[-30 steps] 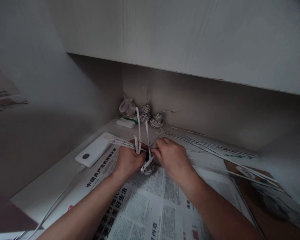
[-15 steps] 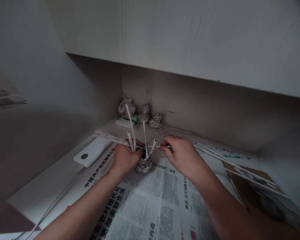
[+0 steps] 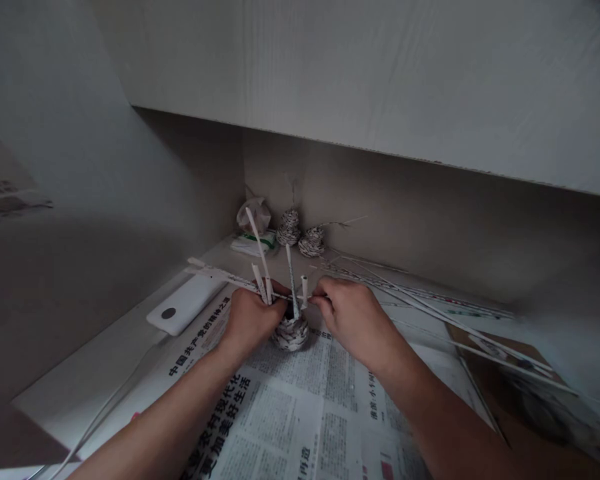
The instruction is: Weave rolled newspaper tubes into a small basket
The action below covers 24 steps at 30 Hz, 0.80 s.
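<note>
A small round basket woven from rolled newspaper stands on a spread newspaper. Several paper tubes stick up out of its rim. My left hand is closed around the basket's left side and the bases of the tubes there; its fingertips are partly hidden. In a pinch, my right hand grips the end of a thin paper strip that runs across the basket's top, just right of a short upright tube. Long paper tubes extend left from behind my left hand.
Two finished-looking woven pieces stand at the back wall beside a plastic bag and a tissue pack. A white power bank or similar device with a cable lies left. Long paper sticks spread at right. An overhead panel hangs above.
My right hand has moved slightly left toward the basket. The basket has shifted a little to the right, and the short right-hand tube now stands more upright.
</note>
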Each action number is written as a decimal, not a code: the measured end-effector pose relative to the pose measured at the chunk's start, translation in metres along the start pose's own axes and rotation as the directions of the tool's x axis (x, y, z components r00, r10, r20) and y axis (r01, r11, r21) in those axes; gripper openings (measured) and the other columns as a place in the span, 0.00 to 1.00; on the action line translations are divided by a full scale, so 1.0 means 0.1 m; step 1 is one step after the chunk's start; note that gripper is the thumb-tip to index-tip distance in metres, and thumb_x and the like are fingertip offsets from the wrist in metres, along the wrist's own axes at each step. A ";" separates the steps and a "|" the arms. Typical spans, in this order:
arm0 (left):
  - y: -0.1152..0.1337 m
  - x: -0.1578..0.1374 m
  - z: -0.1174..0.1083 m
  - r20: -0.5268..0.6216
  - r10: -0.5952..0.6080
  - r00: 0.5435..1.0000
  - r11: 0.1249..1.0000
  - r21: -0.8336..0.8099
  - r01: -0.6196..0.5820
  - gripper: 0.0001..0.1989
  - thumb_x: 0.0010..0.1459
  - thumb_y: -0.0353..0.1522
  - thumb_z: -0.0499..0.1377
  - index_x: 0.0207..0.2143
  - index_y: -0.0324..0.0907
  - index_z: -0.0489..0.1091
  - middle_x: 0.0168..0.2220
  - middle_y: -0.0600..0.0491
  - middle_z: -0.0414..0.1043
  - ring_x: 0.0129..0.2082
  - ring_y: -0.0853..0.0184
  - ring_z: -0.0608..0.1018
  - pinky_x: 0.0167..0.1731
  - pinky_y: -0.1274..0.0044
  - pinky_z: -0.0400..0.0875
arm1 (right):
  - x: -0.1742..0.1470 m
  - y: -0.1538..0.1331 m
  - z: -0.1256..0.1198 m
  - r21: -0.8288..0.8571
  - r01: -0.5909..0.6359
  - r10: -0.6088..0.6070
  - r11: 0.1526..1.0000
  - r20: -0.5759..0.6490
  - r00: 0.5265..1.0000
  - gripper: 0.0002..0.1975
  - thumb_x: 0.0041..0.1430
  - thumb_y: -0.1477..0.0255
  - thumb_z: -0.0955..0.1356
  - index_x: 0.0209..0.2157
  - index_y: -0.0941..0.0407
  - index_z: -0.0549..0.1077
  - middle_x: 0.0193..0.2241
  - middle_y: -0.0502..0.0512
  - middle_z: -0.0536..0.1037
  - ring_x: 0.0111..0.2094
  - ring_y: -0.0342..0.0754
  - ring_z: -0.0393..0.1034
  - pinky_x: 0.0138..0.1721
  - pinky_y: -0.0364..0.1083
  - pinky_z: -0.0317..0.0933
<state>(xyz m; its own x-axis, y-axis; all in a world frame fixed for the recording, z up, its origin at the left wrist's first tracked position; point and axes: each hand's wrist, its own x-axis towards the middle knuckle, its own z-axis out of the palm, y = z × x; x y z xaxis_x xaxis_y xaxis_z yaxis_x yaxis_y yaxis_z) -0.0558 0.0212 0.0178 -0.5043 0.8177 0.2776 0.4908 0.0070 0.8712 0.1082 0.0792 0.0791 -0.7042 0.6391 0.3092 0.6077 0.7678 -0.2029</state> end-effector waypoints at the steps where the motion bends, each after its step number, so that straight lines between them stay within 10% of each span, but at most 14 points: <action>1: 0.00 0.00 0.00 0.003 -0.014 1.000 1.000 -0.010 0.014 0.10 0.45 0.26 0.58 0.28 0.43 0.78 0.27 0.55 0.80 0.29 0.64 0.80 0.30 0.77 0.74 | -0.01 0.00 -0.02 -0.008 -0.001 0.001 1.000 -0.003 1.000 0.04 0.60 0.75 0.66 0.32 0.56 0.73 0.28 0.53 0.78 0.30 0.46 0.72 0.32 0.43 0.57; 14: -0.01 0.01 -0.01 0.007 -0.009 1.000 0.996 -0.084 0.010 0.10 0.46 0.26 0.57 0.29 0.43 0.77 0.28 0.56 0.80 0.31 0.65 0.80 0.33 0.76 0.73 | -0.02 0.00 -0.18 -0.040 0.034 -0.033 0.999 0.018 0.999 0.05 0.60 0.77 0.66 0.30 0.56 0.72 0.26 0.51 0.76 0.29 0.45 0.69 0.30 0.43 0.54; 24: 0.06 0.03 -0.02 -0.032 -0.117 0.993 0.977 -0.180 0.110 0.07 0.43 0.31 0.60 0.28 0.41 0.75 0.27 0.54 0.78 0.29 0.63 0.79 0.33 0.75 0.74 | 0.18 0.66 0.00 -0.153 0.041 -0.037 0.987 0.029 0.999 0.08 0.60 0.76 0.65 0.34 0.56 0.77 0.31 0.56 0.79 0.38 0.50 0.69 0.41 0.46 0.56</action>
<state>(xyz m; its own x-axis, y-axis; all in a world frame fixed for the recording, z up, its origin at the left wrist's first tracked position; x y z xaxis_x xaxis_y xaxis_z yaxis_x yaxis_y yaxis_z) -0.0561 0.0219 0.0243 -0.5806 0.7926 0.1863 0.2963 -0.0074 0.9551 0.1357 0.1418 0.0712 -0.7365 0.6116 0.2889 0.6276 0.7772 -0.0454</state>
